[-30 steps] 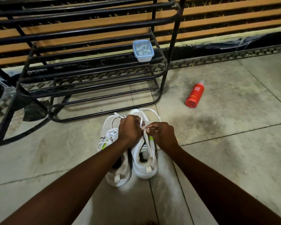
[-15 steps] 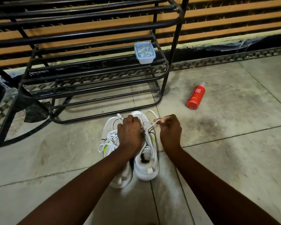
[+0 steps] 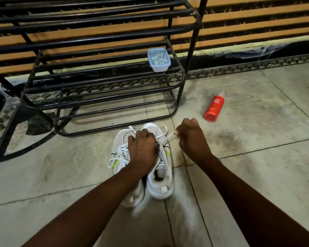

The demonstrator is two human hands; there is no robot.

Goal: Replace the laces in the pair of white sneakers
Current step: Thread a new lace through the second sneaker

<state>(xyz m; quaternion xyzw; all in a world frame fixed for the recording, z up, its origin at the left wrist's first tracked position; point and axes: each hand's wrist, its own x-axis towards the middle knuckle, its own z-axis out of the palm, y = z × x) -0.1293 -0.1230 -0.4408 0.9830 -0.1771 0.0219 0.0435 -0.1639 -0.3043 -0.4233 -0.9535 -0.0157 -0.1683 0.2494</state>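
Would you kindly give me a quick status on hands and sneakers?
Left hand grips the right-side sneaker; right hand pinches its lace, pulled taut. Other sneaker alongside. Red bottle lies apart.

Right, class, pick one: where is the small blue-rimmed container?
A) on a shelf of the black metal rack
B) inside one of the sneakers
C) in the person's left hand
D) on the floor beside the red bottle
A: the container rests on the bars of a shelf in the black rack.
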